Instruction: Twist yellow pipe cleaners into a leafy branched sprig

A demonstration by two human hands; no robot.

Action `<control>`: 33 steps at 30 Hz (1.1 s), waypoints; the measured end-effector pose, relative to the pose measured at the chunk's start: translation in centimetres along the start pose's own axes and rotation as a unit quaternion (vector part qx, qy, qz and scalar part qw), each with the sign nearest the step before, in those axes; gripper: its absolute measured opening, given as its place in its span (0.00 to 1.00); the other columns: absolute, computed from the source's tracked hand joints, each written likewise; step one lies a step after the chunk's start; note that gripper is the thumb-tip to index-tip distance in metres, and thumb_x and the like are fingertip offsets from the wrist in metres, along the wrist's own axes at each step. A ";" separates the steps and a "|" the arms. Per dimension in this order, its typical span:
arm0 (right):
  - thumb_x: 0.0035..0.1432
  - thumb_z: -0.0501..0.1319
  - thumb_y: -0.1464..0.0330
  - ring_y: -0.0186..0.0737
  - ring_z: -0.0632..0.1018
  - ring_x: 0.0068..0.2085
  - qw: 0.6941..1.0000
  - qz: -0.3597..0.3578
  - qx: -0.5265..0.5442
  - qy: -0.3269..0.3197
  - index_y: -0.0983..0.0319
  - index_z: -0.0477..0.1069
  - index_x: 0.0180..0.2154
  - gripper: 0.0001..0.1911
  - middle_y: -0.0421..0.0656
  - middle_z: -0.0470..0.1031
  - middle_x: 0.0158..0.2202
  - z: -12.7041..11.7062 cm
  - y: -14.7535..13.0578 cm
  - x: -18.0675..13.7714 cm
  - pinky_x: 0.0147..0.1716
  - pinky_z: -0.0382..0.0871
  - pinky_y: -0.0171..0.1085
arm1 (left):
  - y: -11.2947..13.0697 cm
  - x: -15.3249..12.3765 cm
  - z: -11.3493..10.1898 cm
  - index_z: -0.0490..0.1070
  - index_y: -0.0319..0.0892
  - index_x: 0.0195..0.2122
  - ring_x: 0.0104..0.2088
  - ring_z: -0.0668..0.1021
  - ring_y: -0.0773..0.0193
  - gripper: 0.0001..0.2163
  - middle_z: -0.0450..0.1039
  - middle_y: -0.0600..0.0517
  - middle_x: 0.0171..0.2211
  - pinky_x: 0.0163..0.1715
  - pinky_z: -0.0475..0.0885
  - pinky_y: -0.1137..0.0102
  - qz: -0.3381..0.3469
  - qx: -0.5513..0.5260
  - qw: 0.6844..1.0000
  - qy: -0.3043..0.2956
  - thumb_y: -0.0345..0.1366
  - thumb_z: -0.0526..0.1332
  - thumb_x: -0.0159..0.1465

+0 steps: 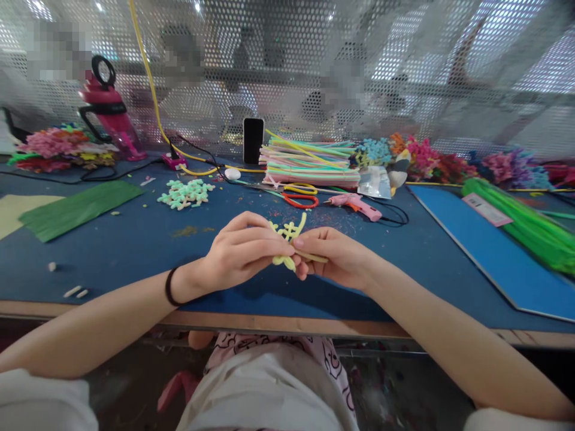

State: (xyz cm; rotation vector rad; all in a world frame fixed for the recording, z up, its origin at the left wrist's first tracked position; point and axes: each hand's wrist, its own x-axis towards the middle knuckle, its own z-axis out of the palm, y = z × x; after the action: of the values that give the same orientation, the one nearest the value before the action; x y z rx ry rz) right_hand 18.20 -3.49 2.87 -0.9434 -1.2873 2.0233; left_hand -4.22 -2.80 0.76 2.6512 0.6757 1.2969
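A pale yellow piece of bent pipe cleaner (pixel 284 261), shaped into small loops, is held between my two hands over the front of the table. My left hand (pixel 247 248) is closed on its left side, the fingers covering part of it. My right hand (pixel 335 257) pinches it from the right, near a straight yellow end that runs under the thumb. Another loose end sticks up between the hands. The fingertips hide where the strands meet.
Behind the hands lie red-and-yellow scissors (pixel 300 197), a pink glue gun (pixel 357 205) and a stack of pastel pipe cleaners (pixel 309 160). Mint snowflake shapes (pixel 185 193) rest at left. A blue board (pixel 489 251) carries a green bundle (pixel 525 224). A phone (pixel 253 140) stands against the perforated screen.
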 end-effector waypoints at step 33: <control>0.65 0.56 0.74 0.44 0.79 0.40 0.435 -0.526 -0.719 0.131 0.63 0.76 0.43 0.11 0.50 0.79 0.37 -1.6 0.8 -0.2 0.41 0.74 0.43 | 0.5 1.4 1.9 0.77 0.39 0.36 0.31 0.76 0.70 0.14 0.78 0.49 0.36 0.37 0.72 0.73 -0.502 -0.517 0.693 0.007 0.44 0.71 0.56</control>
State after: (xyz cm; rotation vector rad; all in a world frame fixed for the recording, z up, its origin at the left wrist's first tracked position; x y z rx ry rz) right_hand 19.55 -3.15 1.72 -0.5240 -2.3547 -0.5485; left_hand -1.85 -2.43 0.70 1.0267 0.8287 0.8659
